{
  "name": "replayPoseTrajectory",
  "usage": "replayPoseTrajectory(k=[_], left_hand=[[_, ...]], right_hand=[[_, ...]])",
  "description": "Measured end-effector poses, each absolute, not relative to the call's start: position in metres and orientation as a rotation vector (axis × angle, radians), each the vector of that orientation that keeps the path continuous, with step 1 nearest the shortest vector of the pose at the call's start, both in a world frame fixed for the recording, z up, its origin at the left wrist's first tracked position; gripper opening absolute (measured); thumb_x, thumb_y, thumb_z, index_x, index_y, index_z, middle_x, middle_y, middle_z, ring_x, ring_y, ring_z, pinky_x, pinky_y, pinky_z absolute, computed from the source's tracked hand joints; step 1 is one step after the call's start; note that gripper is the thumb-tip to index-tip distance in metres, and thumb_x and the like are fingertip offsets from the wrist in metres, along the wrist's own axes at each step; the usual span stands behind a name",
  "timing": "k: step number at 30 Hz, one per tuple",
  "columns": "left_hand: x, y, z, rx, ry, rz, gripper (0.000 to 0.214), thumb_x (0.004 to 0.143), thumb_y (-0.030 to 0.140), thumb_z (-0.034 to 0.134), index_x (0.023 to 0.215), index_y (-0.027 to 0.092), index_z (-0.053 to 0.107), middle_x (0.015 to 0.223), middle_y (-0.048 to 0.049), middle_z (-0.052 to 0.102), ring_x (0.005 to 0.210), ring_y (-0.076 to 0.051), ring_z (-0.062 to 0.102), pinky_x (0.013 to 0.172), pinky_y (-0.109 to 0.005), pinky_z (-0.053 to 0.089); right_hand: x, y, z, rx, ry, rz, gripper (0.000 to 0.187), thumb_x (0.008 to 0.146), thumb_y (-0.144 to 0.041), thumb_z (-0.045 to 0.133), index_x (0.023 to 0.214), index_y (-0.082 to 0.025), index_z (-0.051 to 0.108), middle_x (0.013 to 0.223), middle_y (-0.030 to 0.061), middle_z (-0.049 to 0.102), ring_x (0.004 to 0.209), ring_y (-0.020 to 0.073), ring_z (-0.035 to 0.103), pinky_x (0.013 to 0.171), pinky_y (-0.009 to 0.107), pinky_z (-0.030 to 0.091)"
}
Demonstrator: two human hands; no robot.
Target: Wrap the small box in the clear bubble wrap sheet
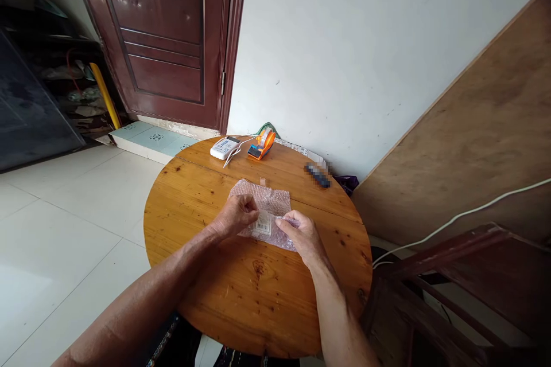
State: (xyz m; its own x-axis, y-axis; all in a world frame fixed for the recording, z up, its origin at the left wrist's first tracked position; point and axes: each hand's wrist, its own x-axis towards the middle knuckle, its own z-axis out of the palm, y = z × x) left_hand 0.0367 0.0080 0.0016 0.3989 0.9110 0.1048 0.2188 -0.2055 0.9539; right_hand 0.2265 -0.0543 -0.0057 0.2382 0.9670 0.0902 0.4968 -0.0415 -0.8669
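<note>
Two hands: both on a piece of bubble wrap near the middle of the round wooden surface.
Left hand: fingers drawn together in a pinch on the wrap, just left of a white printed label.
Right hand: thumb and fingers closed on the wrap, right of the label.
Far flap: lies flat beyond the hands; whether anything sits inside the near fold, I cannot tell.
Step in hand: apparently working the near fold; wrapping or unwrapping is unclear.
Next move: probably calls for a light, even pinch at both sides, keeping the layers aligned.
Orange tape dispenser: untouched near the far edge.
</note>
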Motion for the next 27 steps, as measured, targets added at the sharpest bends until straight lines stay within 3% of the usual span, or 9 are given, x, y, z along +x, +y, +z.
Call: replayPoseTrajectory(k=[5,9,13,21,23,27], left_hand=[[0.038,0.008,0.001,1.693,1.035,0.894,0.006,0.065,0.011,0.054,0.061,0.014,0.057,0.056,0.0054,0.05,0.054,-0.007,0.042,0.051,-0.019,0.032],[0.038,0.008,0.0,1.736,1.057,0.898,0.006,0.064,0.01,0.055,0.06,0.014,0.057,0.055,0.0055,0.05,0.055,-0.008,0.043,0.052,-0.019,0.032],[0.038,0.009,-0.002,1.797,1.089,0.919,0.005,0.064,0.012,0.057,0.06,0.014,0.057,0.056,0.0048,0.052,0.058,-0.009,0.045,0.054,-0.019,0.034],[0.036,0.011,0.002,1.812,1.136,0.847,0.005,0.067,0.014,0.059,0.062,0.014,0.058,0.06,0.0042,0.054,0.061,-0.01,0.047,0.057,-0.02,0.035],[0.028,0.013,0.004,1.804,1.17,0.802,0.006,0.069,0.02,0.063,0.07,0.014,0.063,0.064,0.0032,0.057,0.062,-0.011,0.05,0.057,-0.021,0.036],[0.004,0.014,0.003,1.822,1.216,0.744,0.034,0.071,0.03,0.067,0.102,0.015,0.065,0.069,0.003,0.059,0.061,-0.012,0.052,0.056,-0.022,0.037]], right_hand=[[0.22,-0.057,-0.004,-1.595,-1.565,-0.039,0.012,0.08,-0.034,0.059,0.082,-0.021,0.06,0.077,0.0023,0.066,0.072,0.0184,0.059,0.07,0.031,0.043],[0.201,-0.07,0.005,-1.383,-1.762,-0.514,0.01,0.087,-0.02,0.055,0.091,-0.022,0.064,0.09,0.0058,0.071,0.086,0.0205,0.061,0.083,0.036,0.038],[0.184,-0.078,0.01,-1.394,-2.014,-0.497,0.016,0.09,-0.02,0.053,0.098,-0.023,0.066,0.097,0.0063,0.072,0.095,0.0229,0.059,0.089,0.04,0.032],[0.183,-0.072,0.006,-1.473,-2.16,-0.287,0.019,0.092,-0.025,0.049,0.095,-0.021,0.068,0.097,0.0075,0.069,0.089,0.0222,0.054,0.085,0.038,0.031],[0.183,-0.072,0.007,-1.479,-2.172,-0.275,0.02,0.092,-0.024,0.049,0.097,-0.021,0.068,0.097,0.0068,0.068,0.09,0.0221,0.054,0.085,0.038,0.031],[0.183,-0.072,0.008,-1.495,-2.21,-0.284,0.02,0.093,-0.03,0.052,0.104,-0.024,0.067,0.1,0.0054,0.066,0.091,0.0219,0.051,0.082,0.037,0.029]])
